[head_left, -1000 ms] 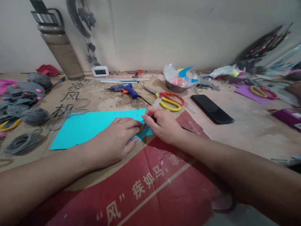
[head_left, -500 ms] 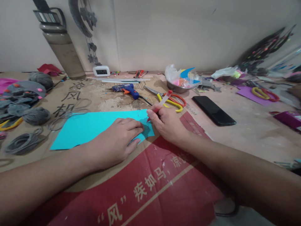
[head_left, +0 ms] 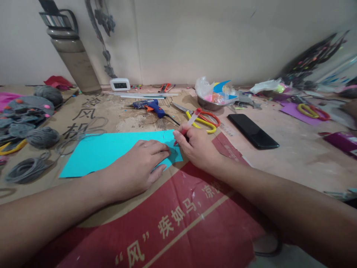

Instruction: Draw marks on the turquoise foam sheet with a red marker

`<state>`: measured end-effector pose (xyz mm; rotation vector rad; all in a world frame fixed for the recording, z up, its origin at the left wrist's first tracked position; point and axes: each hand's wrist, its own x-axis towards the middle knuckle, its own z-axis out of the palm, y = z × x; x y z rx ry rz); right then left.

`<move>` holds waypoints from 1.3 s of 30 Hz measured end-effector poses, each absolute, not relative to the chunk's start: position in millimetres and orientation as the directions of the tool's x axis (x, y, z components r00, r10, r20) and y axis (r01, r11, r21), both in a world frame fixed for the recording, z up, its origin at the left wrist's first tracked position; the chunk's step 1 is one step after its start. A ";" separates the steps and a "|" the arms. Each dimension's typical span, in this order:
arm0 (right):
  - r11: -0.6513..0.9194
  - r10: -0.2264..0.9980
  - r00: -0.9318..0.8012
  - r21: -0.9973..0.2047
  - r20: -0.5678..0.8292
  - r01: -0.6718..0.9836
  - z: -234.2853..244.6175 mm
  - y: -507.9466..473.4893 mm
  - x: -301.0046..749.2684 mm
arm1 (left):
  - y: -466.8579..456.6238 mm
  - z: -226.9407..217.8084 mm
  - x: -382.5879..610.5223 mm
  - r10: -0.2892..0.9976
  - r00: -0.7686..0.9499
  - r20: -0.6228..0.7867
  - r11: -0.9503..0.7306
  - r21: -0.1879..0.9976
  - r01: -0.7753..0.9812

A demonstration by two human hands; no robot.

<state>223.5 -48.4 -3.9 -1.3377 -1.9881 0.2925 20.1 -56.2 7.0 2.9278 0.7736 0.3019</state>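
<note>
A bright turquoise sheet of paper (head_left: pixel 103 152) lies on a flattened cardboard piece (head_left: pixel 178 223) with red print. My left hand (head_left: pixel 145 163) rests flat on the sheet's right part, fingers stretched out and holding nothing. In my right hand (head_left: pixel 198 143) is a red pen (head_left: pixel 193 118) with a clear barrel, pinched between thumb and fingers. Its tip points down at the paper near the sheet's right end, where thin dark lines show. Just beyond the right hand lie scissors (head_left: pixel 210 124) with red and yellow handles.
A blue glue gun (head_left: pixel 152 107) lies behind the paper. To the right is a black phone (head_left: pixel 252 131). Grey yarn (head_left: pixel 43 137) sits at left, near a tall bottle (head_left: pixel 74 56) and a white clock (head_left: pixel 119 84). A metal bowl (head_left: pixel 212 104) holds plastic and paper bits.
The upper end of the pen has tilted slightly left, and my right hand has shifted a little the same way. My left hand and the sheet have not visibly moved.
</note>
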 end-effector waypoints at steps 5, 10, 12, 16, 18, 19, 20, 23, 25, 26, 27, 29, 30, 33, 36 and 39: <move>0.437 0.878 -0.209 -0.542 0.431 0.718 -4.4 -47.8 223.2 | -57.5 7.9 20.5 0.496 0.849 0.184 -0.867 0.153 0.474; 0.436 0.880 -0.210 -0.545 0.426 0.716 -3.6 -48.2 222.7 | -58.8 8.2 20.7 0.505 0.841 0.196 -0.862 0.159 0.481; 0.433 0.880 -0.209 -0.544 0.426 0.719 -3.6 -48.1 222.8 | -58.8 8.4 20.8 0.510 0.838 0.197 -0.859 0.160 0.486; 0.433 0.880 -0.207 -0.542 0.428 0.721 -4.1 -47.5 223.2 | -57.3 10.0 21.2 0.516 0.840 0.167 -0.855 0.166 0.492; 0.431 0.881 -0.205 -0.546 0.426 0.719 -4.2 -47.5 223.3 | -56.4 11.1 21.4 0.515 0.845 0.145 -0.854 0.169 0.491; 0.428 0.883 -0.204 -0.549 0.422 0.718 -4.2 -47.5 223.4 | -56.1 11.5 21.5 0.513 0.847 0.137 -0.855 0.168 0.491; 0.424 0.885 -0.202 -0.551 0.419 0.719 -4.2 -47.6 223.3 | -55.9 11.8 21.5 0.512 0.848 0.133 -0.856 0.165 0.491; 0.419 0.888 -0.200 -0.551 0.414 0.721 -3.9 -47.8 222.8 | -56.2 12.0 21.4 0.515 0.847 0.135 -0.854 0.162 0.494; 0.423 0.886 -0.202 -0.553 0.417 0.717 -3.8 -47.8 222.3 | -56.6 11.8 21.3 0.516 0.845 0.136 -0.853 0.165 0.495; 0.425 0.885 -0.202 -0.555 0.419 0.715 -3.8 -47.8 222.1 | -56.8 11.8 21.4 0.515 0.846 0.136 -0.854 0.167 0.493; 0.426 0.885 -0.201 -0.556 0.420 0.713 -3.9 -47.8 221.9 | -56.9 11.9 21.5 0.515 0.847 0.136 -0.854 0.170 0.492; 0.424 0.885 -0.197 -0.558 0.421 0.713 -4.0 -47.7 221.7 | -57.1 12.2 21.8 0.516 0.846 0.137 -0.853 0.172 0.492; 0.424 0.885 -0.195 -0.557 0.423 0.714 -4.1 -47.7 221.7 | -57.2 12.4 21.9 0.516 0.845 0.139 -0.853 0.171 0.493; 0.413 0.889 -0.184 -0.560 0.419 0.719 -4.3 -47.4 221.6 | -57.4 12.7 22.0 0.515 0.845 0.143 -0.854 0.162 0.494; 0.399 0.897 -0.177 -0.569 0.405 0.719 -4.4 -47.0 221.5 | -57.2 11.9 21.6 0.514 0.846 0.139 -0.855 0.158 0.494; 0.395 0.900 -0.177 -0.574 0.398 0.717 -4.7 -46.7 221.4 | -56.8 10.5 21.0 0.516 0.845 0.138 -0.854 0.156 0.496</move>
